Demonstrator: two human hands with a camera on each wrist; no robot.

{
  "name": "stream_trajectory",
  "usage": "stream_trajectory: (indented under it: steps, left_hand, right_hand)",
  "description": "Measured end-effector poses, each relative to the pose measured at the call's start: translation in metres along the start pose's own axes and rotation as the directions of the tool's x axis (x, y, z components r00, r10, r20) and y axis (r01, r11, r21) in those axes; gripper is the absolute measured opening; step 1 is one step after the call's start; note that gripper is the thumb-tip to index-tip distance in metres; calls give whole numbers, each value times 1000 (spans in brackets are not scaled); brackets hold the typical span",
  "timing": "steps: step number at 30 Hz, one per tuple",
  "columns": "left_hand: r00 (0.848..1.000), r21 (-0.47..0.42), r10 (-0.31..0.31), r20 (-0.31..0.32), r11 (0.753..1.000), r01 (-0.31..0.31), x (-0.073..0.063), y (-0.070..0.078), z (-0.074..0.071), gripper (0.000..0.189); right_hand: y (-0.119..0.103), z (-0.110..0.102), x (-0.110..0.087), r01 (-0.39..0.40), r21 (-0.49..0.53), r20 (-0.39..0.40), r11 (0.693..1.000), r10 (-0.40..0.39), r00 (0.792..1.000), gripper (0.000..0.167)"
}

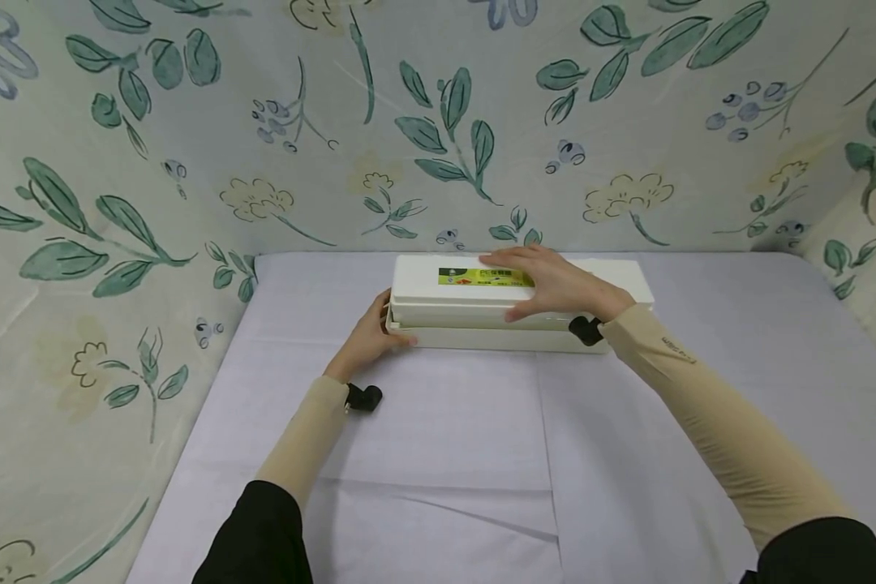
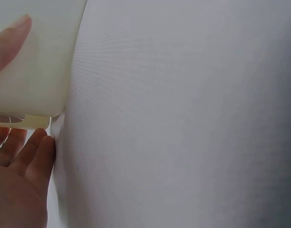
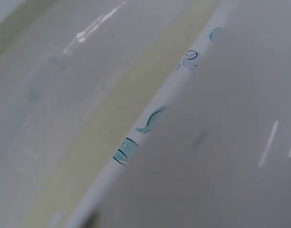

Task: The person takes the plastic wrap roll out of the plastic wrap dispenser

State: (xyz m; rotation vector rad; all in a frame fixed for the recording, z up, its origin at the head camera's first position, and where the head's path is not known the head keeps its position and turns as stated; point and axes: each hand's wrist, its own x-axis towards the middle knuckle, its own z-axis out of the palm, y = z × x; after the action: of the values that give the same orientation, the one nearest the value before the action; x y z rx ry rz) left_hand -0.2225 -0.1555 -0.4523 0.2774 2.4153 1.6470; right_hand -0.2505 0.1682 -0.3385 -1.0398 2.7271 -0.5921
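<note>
A long white plastic cling film dispenser (image 1: 474, 338) lies crosswise near the table's far edge. Its white lid (image 1: 423, 285) bears a yellow-green label (image 1: 461, 276), and a narrow gap shows along the front between lid and base. My left hand (image 1: 368, 341) grips the dispenser's left end, thumb on the front; in the left wrist view the fingers (image 2: 33, 154) touch its end. Over the lid lies my right hand (image 1: 551, 284), fingers across the top and thumb at the front edge. The right wrist view shows blurred, glossy pale surfaces (image 3: 207, 156) and not the hand.
A creased white cloth (image 1: 438, 462) covers the table. Behind it and at both sides hangs a curtain (image 1: 453, 122) with leaves and flowers. Small black wrist devices (image 1: 365, 397) sit at both cuffs.
</note>
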Motion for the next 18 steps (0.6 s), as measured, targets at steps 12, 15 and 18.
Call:
stream_trajectory:
  steps: [12,15,18]
  left_hand:
    - [1000,-5,25,16,1000,-25,0,-1,-1,103]
    - [999,-13,28,16,1000,-28,1,-1,0,103]
    - [999,-18,29,17,999,-28,1,-1,0,103]
  right_hand:
    - [4,-4,-11,-21,0,-5,1000,21,1000,94]
    - [5,-5,-13,-30,2,-10,1000,30,1000,94]
    - [6,-7,-16,-43,1,-15,999,43,999,94]
